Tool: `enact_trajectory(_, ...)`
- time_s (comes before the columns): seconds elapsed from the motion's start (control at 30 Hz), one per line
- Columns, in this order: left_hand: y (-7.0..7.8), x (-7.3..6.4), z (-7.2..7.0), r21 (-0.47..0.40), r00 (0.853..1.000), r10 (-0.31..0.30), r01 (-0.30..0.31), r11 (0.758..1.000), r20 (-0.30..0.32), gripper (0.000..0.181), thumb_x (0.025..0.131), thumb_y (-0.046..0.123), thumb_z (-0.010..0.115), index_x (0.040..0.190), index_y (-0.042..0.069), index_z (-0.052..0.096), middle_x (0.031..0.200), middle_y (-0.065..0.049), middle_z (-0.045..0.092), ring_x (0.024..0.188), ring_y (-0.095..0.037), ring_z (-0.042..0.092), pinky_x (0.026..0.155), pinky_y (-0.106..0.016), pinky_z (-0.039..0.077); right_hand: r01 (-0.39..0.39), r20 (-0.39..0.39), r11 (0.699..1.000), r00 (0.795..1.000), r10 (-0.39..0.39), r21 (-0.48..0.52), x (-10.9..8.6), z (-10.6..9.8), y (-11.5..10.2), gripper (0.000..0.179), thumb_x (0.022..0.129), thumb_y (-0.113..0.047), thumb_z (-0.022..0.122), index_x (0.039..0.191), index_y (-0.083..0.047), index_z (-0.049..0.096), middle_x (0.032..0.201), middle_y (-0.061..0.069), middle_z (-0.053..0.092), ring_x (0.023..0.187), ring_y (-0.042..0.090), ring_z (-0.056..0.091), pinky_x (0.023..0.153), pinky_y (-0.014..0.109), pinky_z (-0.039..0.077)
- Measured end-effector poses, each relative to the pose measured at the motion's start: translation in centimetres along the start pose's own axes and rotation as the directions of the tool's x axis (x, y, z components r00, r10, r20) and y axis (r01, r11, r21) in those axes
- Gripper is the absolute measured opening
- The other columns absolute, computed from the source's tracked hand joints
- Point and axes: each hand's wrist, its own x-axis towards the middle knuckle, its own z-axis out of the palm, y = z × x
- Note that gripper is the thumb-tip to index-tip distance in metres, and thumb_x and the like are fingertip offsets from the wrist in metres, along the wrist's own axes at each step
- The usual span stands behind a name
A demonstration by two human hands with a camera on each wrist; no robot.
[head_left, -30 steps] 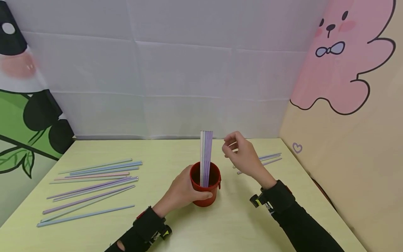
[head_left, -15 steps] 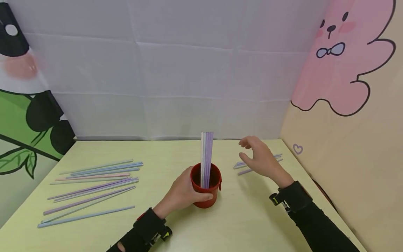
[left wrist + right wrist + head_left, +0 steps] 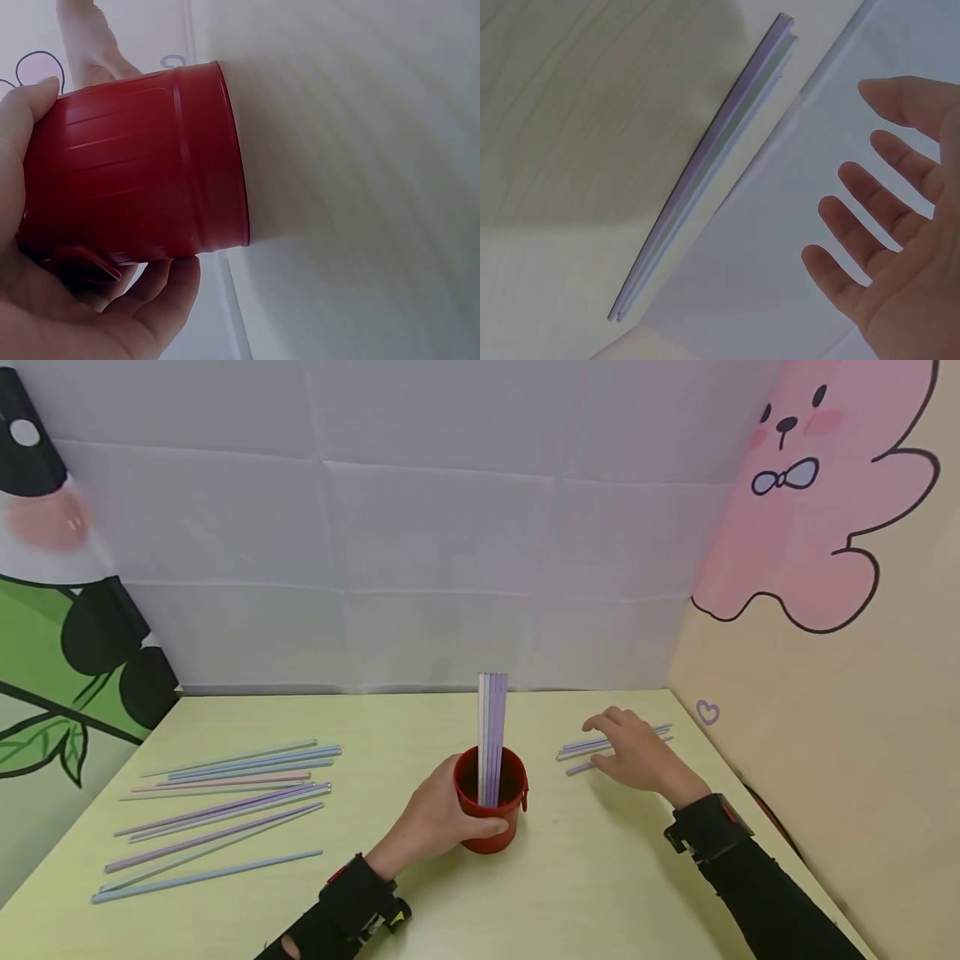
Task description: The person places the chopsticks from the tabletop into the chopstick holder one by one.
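My left hand (image 3: 431, 814) grips a small red bucket (image 3: 501, 837) from its left side, thumb across the front. In the left wrist view the red bucket (image 3: 135, 165) stands on the table, with fingers curled round it. Upright inside it is a bundle of white and purple straws (image 3: 492, 735). To the right, my right hand (image 3: 637, 750) hovers over a few purple and pale straws (image 3: 581, 750) lying on the table. In the right wrist view those straws (image 3: 705, 157) lie apart from the spread fingers of my right hand (image 3: 900, 225), which holds nothing.
Several blue, pink, purple and green straws (image 3: 225, 810) lie side by side on the left of the pale table (image 3: 465, 918). A white cloth (image 3: 435, 527) hangs behind the table. A cream wall (image 3: 847, 735) with a pink bear stands along the right edge.
My right hand has moved away from the bucket, rightward and down, to the straws on the right, its fingers opening out. The left hand and the bucket have stayed in place.
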Motion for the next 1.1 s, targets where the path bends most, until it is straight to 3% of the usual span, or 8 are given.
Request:
enact_trajectory(0.27, 0.2, -0.1, -0.1, 0.001, 1.000, -0.001, 0.001, 1.000, 0.002, 0.087, 0.065, 0.052, 0.084, 0.136, 0.026, 0.040, 0.122, 0.012, 0.051, 0.105, -0.007, 0.051, 0.082, -0.033, 0.050, 0.009, 0.053, 1.000, 0.999, -0.007, -0.020, -0.7, 1.3, 1.9, 0.040, 0.082, -0.017, 0.074, 0.118, -0.007, 0.060, 0.110, 0.010, 0.054, 0.100, 0.031, 0.050, 0.082, 0.048, 0.045)
enact_trajectory(0.57, 0.0, 0.0, -0.1, 0.006, 1.000, -0.005, 0.005, 1.000, 0.012, 0.088, 0.066, 0.051, 0.083, 0.136, 0.025, 0.039, 0.122, 0.013, 0.049, 0.106, -0.008, 0.050, 0.082, -0.032, 0.051, 0.010, 0.153, 0.999, 0.988, -0.004, -0.042, -1.2, 3.1, 3.5, 0.030, 0.082, -0.005, 0.071, 0.111, -0.010, 0.064, 0.104, 0.008, 0.056, 0.091, 0.023, 0.050, 0.082, 0.043, 0.045)
enact_trajectory(0.8, 0.1, 0.0, -0.2, 0.011, 1.000, -0.013, 0.012, 1.000, 0.013, 0.088, 0.065, 0.053, 0.083, 0.136, 0.025, 0.039, 0.122, 0.013, 0.050, 0.106, -0.008, 0.051, 0.082, -0.033, 0.050, 0.082, 0.142, 0.994, 0.987, -0.072, -0.065, -1.1, 3.9, 4.1, 0.024, 0.083, -0.001, 0.069, 0.105, -0.009, 0.065, 0.096, 0.007, 0.058, 0.084, 0.022, 0.050, 0.078, 0.041, 0.045)
enact_trajectory(1.1, 0.1, -0.1, -0.1, 0.006, 1.000, -0.009, 0.008, 1.000, 0.011, 0.088, 0.065, 0.052, 0.084, 0.135, 0.025, 0.039, 0.121, 0.012, 0.050, 0.105, -0.009, 0.051, 0.081, -0.033, 0.051, 0.090, 0.132, 0.996, 0.987, -0.088, -0.011, -1.4, 3.4, 3.9, 0.019, 0.083, 0.005, 0.068, 0.098, -0.005, 0.063, 0.087, 0.006, 0.057, 0.077, 0.016, 0.052, 0.070, 0.035, 0.050)
